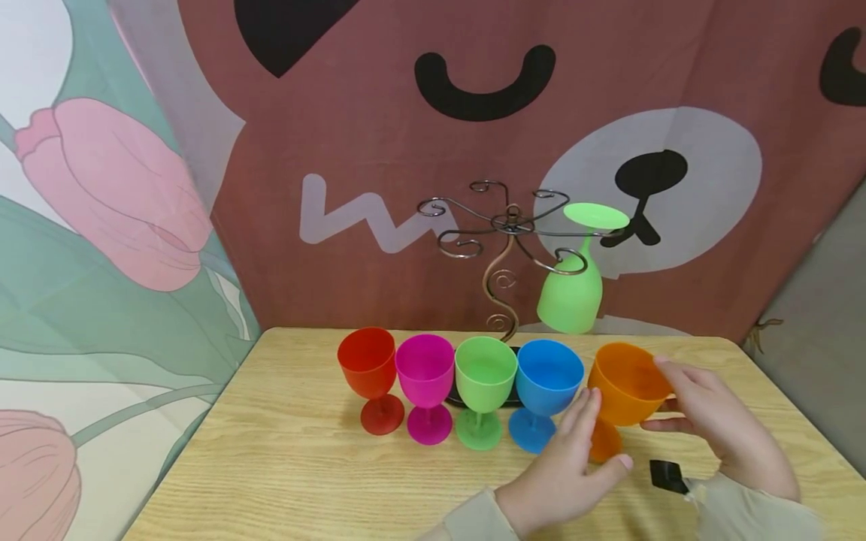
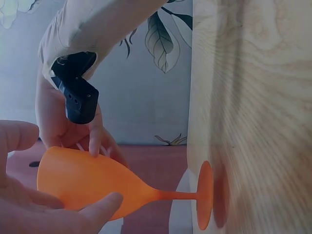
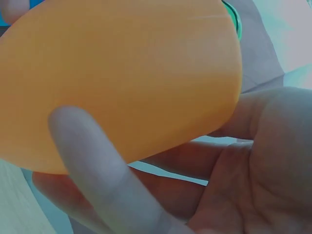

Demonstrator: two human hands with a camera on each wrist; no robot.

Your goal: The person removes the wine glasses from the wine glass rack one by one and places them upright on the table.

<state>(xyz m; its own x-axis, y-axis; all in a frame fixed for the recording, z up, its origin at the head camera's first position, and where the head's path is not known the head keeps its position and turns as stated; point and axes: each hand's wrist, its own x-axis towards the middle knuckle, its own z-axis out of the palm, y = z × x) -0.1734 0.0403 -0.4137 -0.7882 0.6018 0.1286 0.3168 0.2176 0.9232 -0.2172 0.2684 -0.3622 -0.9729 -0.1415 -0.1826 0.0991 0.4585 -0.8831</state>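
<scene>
An orange goblet [image 1: 629, 383], bowl up, is held at the right end of a row of goblets. In the left wrist view its foot [image 2: 204, 195] is a little off the wood, above its own shadow. My right hand [image 1: 717, 421] grips the bowl from the right, fingers spread round it in the right wrist view. On the other side, my left hand [image 1: 564, 466] has straight fingers against the bowl and its thumb held apart. The blue goblet [image 1: 548, 376] stands just left of these fingers.
Green [image 1: 485, 376], magenta [image 1: 426, 372] and red [image 1: 368, 368] goblets stand upright to the left. Behind them rises a metal stand [image 1: 512, 222] with curled arms; a light green goblet [image 1: 571, 300] hangs upside down from it. A patterned cloth [image 1: 365, 135] backs the wooden table [image 1: 284, 466].
</scene>
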